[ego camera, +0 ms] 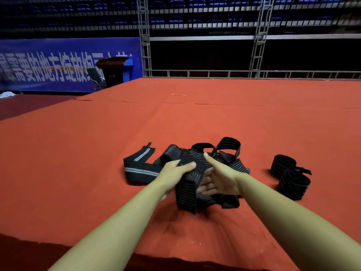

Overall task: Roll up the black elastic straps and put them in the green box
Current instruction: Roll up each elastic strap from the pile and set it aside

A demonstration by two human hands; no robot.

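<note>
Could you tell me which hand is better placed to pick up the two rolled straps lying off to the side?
The right hand, probably. The rolled straps lie on the red cloth to its right, apart from the pile. The left hand holds a strap on the far side.

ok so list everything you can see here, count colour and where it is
loose straps: a tangled pile, count unclear, black with grey stripes, middle of the red cloth
rolled straps: two, black, right of the pile
red cloth: one, covers the raised platform
banner: one, blue with white writing, far left
lectern: one, dark, before the banner
metal trusses: grey, behind the platform
seats: rows, blue, top
green box: none in view
left hand: grip on a strap in the pile
right hand: fingers under the same strap, thumb up
</note>
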